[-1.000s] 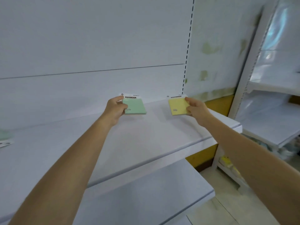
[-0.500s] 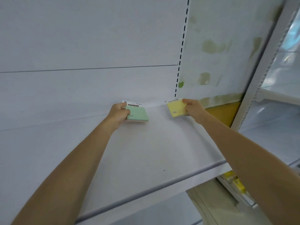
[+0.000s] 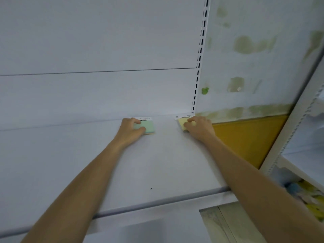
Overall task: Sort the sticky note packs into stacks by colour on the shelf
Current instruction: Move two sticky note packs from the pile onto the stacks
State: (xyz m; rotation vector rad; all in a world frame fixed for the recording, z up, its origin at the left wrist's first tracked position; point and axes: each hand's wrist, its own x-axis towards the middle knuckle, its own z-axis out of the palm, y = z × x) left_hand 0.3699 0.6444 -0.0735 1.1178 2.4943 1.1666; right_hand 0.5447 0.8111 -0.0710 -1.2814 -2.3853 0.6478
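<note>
Shelf [image 3: 157,163]: one board, both grips at its rear.
Change vs 0.5 s ago: both packs were carried tilted, now flat on shelf by back panel.
Left grip [image 3: 128,131]: fingers curled, pinching green pack [image 3: 149,126], which shows right of thumb.
Right grip [image 3: 200,128]: fingers curled onto yellow pack [image 3: 181,122], which shows left of knuckles.
Count: 2 grips, 1 green pack, 1 yellow pack. Packs apart.

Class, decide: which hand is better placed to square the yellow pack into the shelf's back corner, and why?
Right. The right hand holds the yellow pack beside the slotted upright; the left hand grips the green pack farther left.
</note>
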